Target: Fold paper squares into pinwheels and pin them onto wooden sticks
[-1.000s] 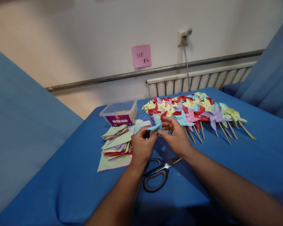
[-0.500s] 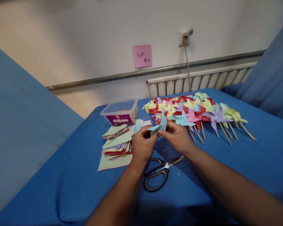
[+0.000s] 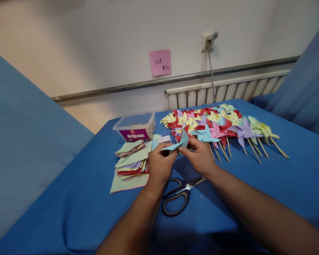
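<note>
A light-blue paper pinwheel [image 3: 184,138], its blades partly folded, is pinched between both hands above the table. My left hand [image 3: 161,164] is closed on its left side, thumb toward the middle. From the right, my right hand [image 3: 199,156] is closed on it too, with the thumb near the centre. The fingers hide the underside of the paper. Below the hands lie scissors [image 3: 184,191] with dark handles, blades pointing right. Left of my left hand are stacks of coloured paper pieces [image 3: 133,164].
A clear plastic box [image 3: 134,127] with thin sticks in it stands behind the paper. Many finished pinwheels [image 3: 215,124] on wooden sticks cover the back right of the blue-covered table [image 3: 82,198]. A small white box [image 3: 164,139] sits behind my left hand.
The light-blue paper has tilted slightly, its left blade now flatter and stretching farther left. Both hands have barely shifted and keep their grip; the other things stay in place.
</note>
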Demonstrator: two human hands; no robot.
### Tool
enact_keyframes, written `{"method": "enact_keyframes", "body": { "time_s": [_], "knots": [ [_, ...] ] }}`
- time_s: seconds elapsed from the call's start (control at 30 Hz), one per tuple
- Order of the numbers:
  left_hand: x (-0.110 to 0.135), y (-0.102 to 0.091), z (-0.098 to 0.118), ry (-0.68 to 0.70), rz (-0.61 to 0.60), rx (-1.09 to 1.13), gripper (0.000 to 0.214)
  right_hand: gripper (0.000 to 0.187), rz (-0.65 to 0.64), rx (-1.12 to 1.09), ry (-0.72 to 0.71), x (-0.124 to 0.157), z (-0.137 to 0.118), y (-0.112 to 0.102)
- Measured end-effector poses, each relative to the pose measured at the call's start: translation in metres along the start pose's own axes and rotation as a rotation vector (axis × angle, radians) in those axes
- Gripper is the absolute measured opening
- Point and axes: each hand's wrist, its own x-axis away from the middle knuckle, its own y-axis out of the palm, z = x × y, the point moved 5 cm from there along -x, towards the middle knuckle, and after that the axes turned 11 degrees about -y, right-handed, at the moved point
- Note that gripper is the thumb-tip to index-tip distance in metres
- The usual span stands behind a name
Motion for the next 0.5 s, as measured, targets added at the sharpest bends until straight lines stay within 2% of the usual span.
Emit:
{"method": "enact_keyframes", "body": {
  "time_s": [0.5],
  "knots": [
    [-0.0056,-0.0004,-0.0069,-0.012,0.004,-0.040,0.015,0.015,0.008,0.028,0.026,0.0012,0.0082,0.0009]
  ]
}}
